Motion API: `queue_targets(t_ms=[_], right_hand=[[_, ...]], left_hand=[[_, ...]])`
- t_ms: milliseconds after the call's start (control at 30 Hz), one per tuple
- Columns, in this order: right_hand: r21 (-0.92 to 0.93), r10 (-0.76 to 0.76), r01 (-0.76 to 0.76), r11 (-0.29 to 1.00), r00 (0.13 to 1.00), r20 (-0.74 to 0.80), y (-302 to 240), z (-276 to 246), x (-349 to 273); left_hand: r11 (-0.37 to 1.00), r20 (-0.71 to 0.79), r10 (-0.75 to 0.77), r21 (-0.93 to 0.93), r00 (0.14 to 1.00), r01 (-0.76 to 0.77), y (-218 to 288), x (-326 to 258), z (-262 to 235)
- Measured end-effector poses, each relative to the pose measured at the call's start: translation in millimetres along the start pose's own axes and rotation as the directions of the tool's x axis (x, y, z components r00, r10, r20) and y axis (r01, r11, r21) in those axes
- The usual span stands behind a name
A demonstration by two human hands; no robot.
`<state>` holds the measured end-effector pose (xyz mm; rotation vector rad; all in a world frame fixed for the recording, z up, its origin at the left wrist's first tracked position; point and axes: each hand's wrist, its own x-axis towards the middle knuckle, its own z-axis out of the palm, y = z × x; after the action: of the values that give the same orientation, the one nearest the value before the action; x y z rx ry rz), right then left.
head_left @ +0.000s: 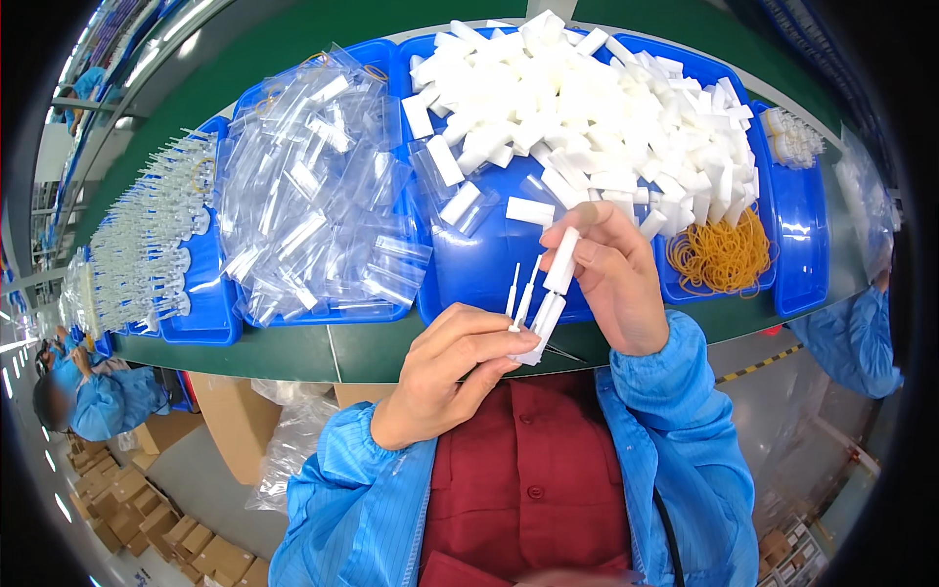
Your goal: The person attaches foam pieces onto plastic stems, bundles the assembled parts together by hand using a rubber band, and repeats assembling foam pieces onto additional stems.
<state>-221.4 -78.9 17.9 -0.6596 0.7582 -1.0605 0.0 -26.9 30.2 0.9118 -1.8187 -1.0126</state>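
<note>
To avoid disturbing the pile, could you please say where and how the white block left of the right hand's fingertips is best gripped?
Probably across its long sides near the left end, from above on the near side. The oblong white block lies flat in the blue tray, its near side facing away from the pile; the right hand is by its right end.

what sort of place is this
Probably a factory assembly area: a blue tray holds many white blocks on a green bench, people nearby wear blue smocks, and cardboard boxes are stacked up.
</note>
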Motion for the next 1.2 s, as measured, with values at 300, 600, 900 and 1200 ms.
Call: queue_targets(t_ms=[300, 600, 900, 1200], right_hand=[[-0.241, -0.145, 0.176, 0.954, 0.980, 0.139, 4, -3, -5], [-0.840, -0.414, 0.366, 0.400, 0.890, 0.191, -19, 1, -2], [-0.698, -0.098, 0.379, -0.608, 0.836, 0.540, -3, 5, 5], [-0.401, -0.170, 0.117, 0.909, 0.980, -0.099, -12, 5, 6]], left_hand=[[0.996, -0.136, 0.032, 0.085, 0.990, -0.021, -6, 3, 2], [0.984, -0.212, 0.073, 0.174, 0.975, -0.036, -14, -3, -1], [0.973, -0.228, -0.004, 0.223, 0.974, 0.056, -13, -4, 0], [0.968, -0.059, 0.095, 0.239, 0.994, -0.078, -6, -3, -1]])
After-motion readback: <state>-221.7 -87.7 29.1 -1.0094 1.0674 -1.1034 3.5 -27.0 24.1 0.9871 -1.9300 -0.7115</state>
